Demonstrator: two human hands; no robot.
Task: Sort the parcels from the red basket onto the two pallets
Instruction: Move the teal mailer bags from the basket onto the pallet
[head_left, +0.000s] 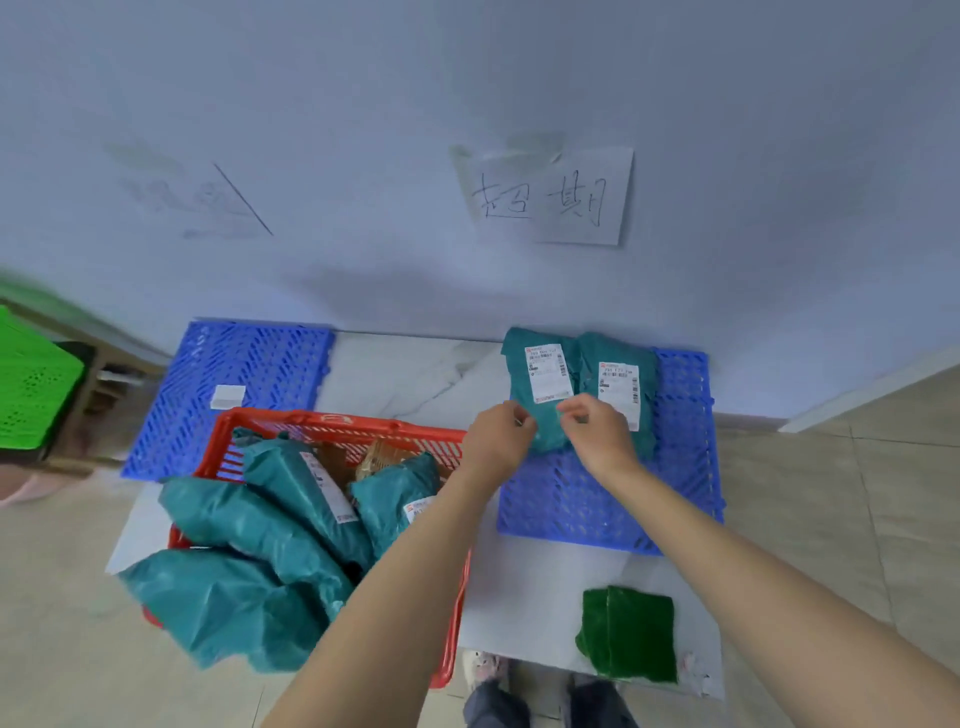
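A red basket (332, 422) at the lower left holds several teal parcels (291, 493), some spilling over its near edge. Two blue pallets lie by the wall: the left pallet (260, 364) carries a small white item (227, 397), the right pallet (675, 441) carries two teal parcels side by side. My left hand (498, 436) and my right hand (597, 431) both pinch the near edge of the left one of these, a labelled teal parcel (540, 374). The second labelled teal parcel (621, 384) lies to its right, touching it.
A paper sign (550, 200) with handwriting is taped to the wall above the right pallet. A dark green folded item (628, 634) lies on the white floor sheet near my feet. Green crates (31, 384) stand at the far left.
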